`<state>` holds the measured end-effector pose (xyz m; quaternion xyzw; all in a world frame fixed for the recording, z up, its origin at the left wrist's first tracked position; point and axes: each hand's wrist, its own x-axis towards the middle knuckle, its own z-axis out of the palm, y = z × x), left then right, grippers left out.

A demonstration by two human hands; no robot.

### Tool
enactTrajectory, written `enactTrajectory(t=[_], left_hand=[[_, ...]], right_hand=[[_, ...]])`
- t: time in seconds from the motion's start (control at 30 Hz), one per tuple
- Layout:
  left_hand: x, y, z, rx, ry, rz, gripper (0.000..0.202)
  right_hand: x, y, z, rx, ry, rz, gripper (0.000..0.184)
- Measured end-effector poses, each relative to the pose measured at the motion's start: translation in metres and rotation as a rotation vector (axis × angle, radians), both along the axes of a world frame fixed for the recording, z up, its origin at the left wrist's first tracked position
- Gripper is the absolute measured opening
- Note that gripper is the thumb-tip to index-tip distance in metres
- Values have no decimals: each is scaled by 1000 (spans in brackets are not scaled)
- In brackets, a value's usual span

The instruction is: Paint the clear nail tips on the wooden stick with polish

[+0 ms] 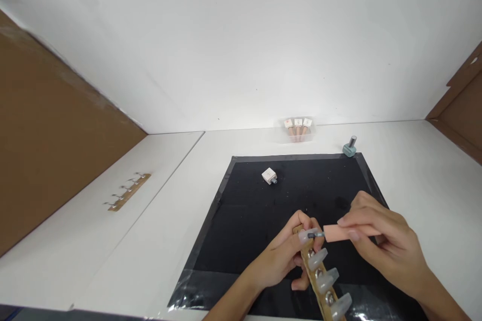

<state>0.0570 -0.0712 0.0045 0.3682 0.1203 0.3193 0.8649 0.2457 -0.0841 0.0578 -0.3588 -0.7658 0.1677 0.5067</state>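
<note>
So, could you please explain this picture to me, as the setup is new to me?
No machine here: a person wears a head camera, so the picture looks down at their own bare hands. The left hand grips a wooden strip carrying clear false nail tips. The right hand holds a peach brush handle, its brush at the topmost tip. Under them lies a black mat on a white table. On the mat lies a small white bottle; at its far edge stands a teal bottle. Further back is a clear box of three bottles, and to the left a second strip.
</note>
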Motion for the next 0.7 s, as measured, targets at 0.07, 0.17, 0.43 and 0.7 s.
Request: enactTrajectory(t=[0.07,0.17,0.43,0.7], left_hand=[[-1,-1,-1,10,9,-3,25],[-2,-1,-2,-3,5,-8,24],[-3,-1,-3,-120,-84,5,28],[-3,-1,-4,-133,-78,3,30]], right_hand=[[-1,0,-1,-7,-13,-24,20],[-2,1,-2,14,8,-66,19],[-5,-1,-2,2,57,-71,20],[-4,-1,-3,4,51,-51,21]])
